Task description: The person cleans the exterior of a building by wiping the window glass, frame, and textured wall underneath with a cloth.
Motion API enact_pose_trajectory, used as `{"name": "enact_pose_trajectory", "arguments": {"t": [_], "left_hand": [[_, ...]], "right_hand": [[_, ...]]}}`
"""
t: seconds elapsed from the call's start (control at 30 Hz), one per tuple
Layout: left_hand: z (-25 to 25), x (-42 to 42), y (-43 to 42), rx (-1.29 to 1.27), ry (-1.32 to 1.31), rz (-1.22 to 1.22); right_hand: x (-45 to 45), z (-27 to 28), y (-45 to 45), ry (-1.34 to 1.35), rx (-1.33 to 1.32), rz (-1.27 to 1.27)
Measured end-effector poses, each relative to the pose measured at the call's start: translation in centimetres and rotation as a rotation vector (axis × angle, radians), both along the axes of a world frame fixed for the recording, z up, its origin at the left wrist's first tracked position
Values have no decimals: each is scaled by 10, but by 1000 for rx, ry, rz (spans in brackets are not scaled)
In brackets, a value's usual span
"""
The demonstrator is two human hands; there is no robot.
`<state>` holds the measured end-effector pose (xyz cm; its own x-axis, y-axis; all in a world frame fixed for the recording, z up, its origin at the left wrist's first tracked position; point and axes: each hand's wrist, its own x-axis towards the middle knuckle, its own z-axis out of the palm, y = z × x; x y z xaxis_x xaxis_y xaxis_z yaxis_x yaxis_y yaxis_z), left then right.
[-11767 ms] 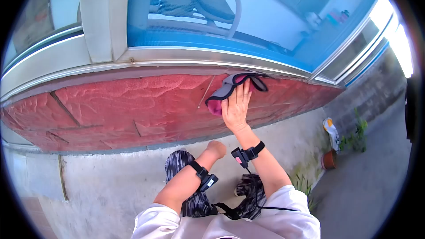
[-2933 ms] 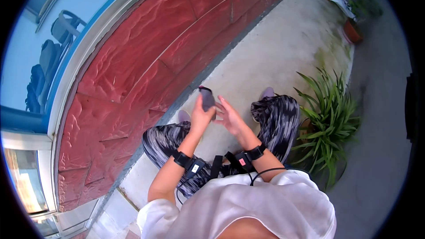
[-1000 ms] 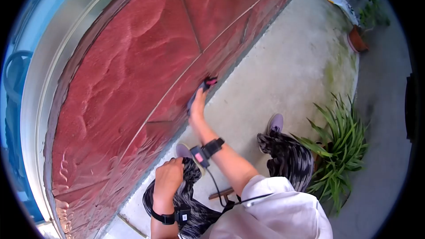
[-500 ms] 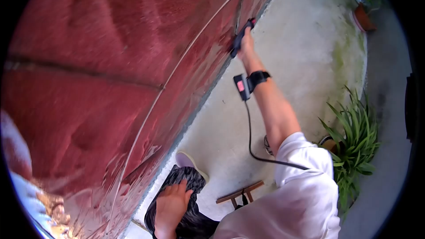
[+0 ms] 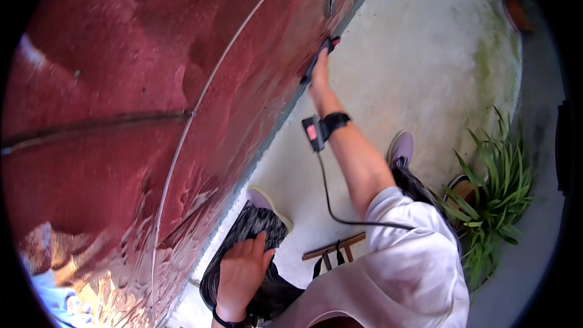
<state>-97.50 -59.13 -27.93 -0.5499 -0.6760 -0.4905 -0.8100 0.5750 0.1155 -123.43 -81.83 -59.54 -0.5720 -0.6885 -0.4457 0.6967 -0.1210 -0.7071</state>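
Note:
My right hand (image 5: 320,71) is stretched out, wrapped round a dark oblong pad (image 5: 312,64) with a red end. The pad presses against the low edge of a shiny red wall (image 5: 243,97), close to where it meets the floor. Its far side is hidden by the wall and my fingers, so its exact kind is unclear. My left hand (image 5: 241,273) lies flat on my knee in black patterned trousers (image 5: 228,249), fingers stretched out and holding nothing. A strapped box (image 5: 313,133) with a pink label sits on my right wrist, its cable running to my sleeve.
A low wooden stool (image 5: 334,246) is beneath me. Right of me stands a leafy potted plant (image 5: 495,200), and a terracotta pot (image 5: 517,12) is farther off. Pale concrete floor (image 5: 419,67) runs along the wall. A thin pale line (image 5: 209,79) crosses the red surface.
My right hand and the pad have slid along the wall's lower edge, nearer to me and away from the dark seam. The view has shifted, and my right shoe now shows. My left hand stays on the knee.

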Motion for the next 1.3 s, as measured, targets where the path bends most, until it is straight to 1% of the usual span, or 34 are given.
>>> {"name": "enact_pose_trajectory", "arguments": {"t": [0.07, 0.13, 0.2, 0.23, 0.27, 0.33, 0.4, 0.47, 0.5, 0.57, 0.63, 0.67, 0.7, 0.73, 0.8, 0.83, 0.9, 0.97, 1.03, 1.07, 1.1, 1.13, 1.2, 1.23, 1.3], "left_hand": [[-1, -2, 2, -12, 38, -5], [0, 0, 4, -3, 19, 5], [5, -1, 5, 33, 25, 120], [5, 1, 6, 14, 15, 143], [0, 8, 8, -86, 68, 109], [7, 12, 8, -81, 25, 155], [4, 21, 10, -101, 44, 181], [4, 25, 13, -126, 69, 198], [3, 26, 13, -132, 78, 189], [4, 25, 15, -131, 76, 188], [6, 23, 14, -137, 89, 160], [7, 23, 13, -128, 74, 168], [8, 23, 11, -128, 67, 168], [9, 23, 10, -130, 61, 168], [11, 22, 7, -122, 58, 179], [12, 23, 7, -117, 63, 182], [13, 26, 7, -104, 65, 208], [12, 30, 10, -87, 80, 233], [9, 38, 12, -150, 46, 240], [10, 40, 13, -152, 52, 242], [11, 43, 13, -128, 46, 288], [12, 46, 13, -106, 41, 334], [12, 54, 16, -150, 70, 335], [13, 57, 17, -154, 73, 342], [19, 65, 19, -163, 78, 364]], "right_hand": [[58, -39, 13, 49, 149, -23], [110, -14, 41, -76, 167, -48], [147, 25, 65, -117, 225, -9], [158, 46, 80, -134, 199, 60], [169, 60, 87, -146, 216, 77], [194, 80, 105, -201, 278, 131], [203, 96, 118, -200, 251, 143], [206, 111, 129, -203, 267, 238], [203, 108, 126, -204, 269, 239], [191, 92, 105, -157, 157, 116], [153, 105, 84, -43, 94, 15], [136, 101, 70, 78, 51, -48], [124, 95, 58, -12, 56, -94], [116, 91, 53, -60, 79, -86], [123, 92, 60, -12, 165, -46], [135, 87, 66, -17, 165, -42], [169, 82, 83, 74, 196, 39], [200, 105, 108, 132, 207, 35], [235, 111, 130, -43, 221, 140], [251, 119, 141, -189, 356, 222], [270, 113, 149, -324, 354, 287], [282, 120, 160, -421, 316, 306], [305, 120, 174, -676, 334, 405], [310, 119, 176, -673, 337, 418], [316, 121, 169, -850, 342, 328]]}}
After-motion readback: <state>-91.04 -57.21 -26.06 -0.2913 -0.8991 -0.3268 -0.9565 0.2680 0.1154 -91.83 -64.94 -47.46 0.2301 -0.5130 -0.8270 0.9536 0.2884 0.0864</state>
